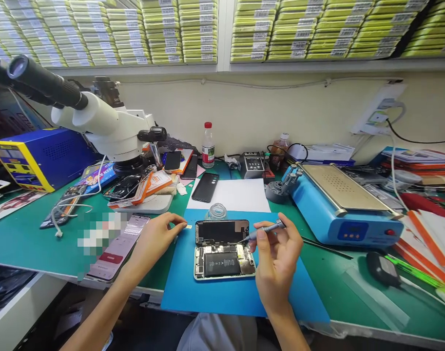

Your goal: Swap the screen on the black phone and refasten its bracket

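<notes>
Opened phone: it lies on the blue mat (178, 292), its lower body (222, 263) flat and its screen half (222, 232) tilted up along the far edge, presumably so the inside faces the person.
Glass jar: this stands just behind the raised screen (218, 211), perhaps as a backrest; contact cannot be judged.
Pen-shaped tool: the right hand (279, 258) holds it (263, 232) slantwise, tip down to the left near the phone's fold, likely so the palm stays off the parts.
Right pose: wrist low, palm turned inward, fingers curled around the barrel.
Left pose: forearm reaching in from the lower left, back of the left hand (160, 236) upward, thumb and forefinger narrowed at a small pale piece (188, 226) beside the phone; whether gripped or merely touched, I cannot tell.
</notes>
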### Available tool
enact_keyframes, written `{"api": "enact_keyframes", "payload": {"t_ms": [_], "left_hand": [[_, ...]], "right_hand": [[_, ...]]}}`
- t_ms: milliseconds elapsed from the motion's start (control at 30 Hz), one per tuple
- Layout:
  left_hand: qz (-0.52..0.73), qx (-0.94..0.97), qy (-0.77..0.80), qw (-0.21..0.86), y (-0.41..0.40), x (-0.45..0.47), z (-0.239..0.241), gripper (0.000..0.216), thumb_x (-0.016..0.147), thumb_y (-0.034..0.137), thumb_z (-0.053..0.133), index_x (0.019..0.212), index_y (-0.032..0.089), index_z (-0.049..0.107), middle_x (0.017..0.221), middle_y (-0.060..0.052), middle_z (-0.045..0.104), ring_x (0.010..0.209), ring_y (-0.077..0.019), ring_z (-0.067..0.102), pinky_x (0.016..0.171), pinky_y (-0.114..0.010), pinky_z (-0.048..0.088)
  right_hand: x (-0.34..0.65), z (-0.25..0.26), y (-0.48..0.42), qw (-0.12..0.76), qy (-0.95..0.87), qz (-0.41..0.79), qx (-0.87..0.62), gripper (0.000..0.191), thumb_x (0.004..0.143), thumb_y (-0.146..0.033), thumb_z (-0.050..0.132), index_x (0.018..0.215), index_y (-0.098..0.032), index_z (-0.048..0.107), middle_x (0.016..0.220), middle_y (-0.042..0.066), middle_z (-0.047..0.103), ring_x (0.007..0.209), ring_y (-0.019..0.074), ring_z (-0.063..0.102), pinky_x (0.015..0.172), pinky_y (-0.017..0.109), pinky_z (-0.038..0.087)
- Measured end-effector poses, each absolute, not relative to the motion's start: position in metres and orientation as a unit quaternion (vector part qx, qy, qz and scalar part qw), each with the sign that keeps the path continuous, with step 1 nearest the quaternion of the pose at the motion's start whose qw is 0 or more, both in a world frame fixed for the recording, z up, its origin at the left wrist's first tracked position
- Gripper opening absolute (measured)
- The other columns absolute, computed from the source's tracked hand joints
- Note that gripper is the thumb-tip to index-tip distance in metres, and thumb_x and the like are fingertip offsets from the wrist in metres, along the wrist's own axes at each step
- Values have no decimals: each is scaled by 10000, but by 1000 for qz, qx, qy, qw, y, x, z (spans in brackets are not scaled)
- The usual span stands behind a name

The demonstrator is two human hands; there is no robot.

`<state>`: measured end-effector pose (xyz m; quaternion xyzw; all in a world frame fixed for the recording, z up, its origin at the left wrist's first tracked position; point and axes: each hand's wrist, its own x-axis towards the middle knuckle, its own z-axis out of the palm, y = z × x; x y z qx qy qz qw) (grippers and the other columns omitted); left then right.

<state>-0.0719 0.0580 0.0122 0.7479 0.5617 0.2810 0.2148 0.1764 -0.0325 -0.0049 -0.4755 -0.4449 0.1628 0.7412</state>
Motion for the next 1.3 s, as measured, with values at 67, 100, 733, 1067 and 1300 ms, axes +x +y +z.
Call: {"api": "enact_keyframes", "payload": {"t_ms": [67,100,733,1067,1300], "left_hand": [[305,739,569,193,47,-66,16,199,1016,436,615,1005,289,750,1013,17,757,786,-208,624,721,-324,437],[320,736,570,176,40,-61,17,213,1033,449,597,1039,283,731,1022,12,741,782,-202,613,722,-323,434],[207,915,338,73,12,29,-2,141,1025,284,684,1087,308,808,930,-10,656,850,-194,603,687,-315,470],[218,909,345,89,13,25,-11,164,1046,298,651,1119,303,798,942,-23,663,859,-192,612,705,-315,477],[224,903,354,96,14,27,-9,200,1005,285,716,1201,272,755,990,-19,674,907,-209,643,743,-325,508]], "right_hand": [[177,-4,-32,749,-437,151,-475,466,1026,-329,650,1454,-344,465,1125,51,675,879,189,680,682,334,583],[177,-3,-32,756,-429,142,-475,463,1025,-329,652,1450,-341,469,1110,49,674,876,186,673,674,326,578],[197,-8,-28,631,-435,148,-625,472,1046,-441,545,1468,-246,466,983,36,684,720,184,636,652,319,518],[195,-11,-27,582,-459,155,-653,440,1057,-412,518,1464,-253,470,952,24,681,693,186,632,608,298,485],[196,-12,-26,573,-456,164,-661,463,1043,-448,520,1454,-237,494,1005,69,710,744,217,676,640,324,518]]}}
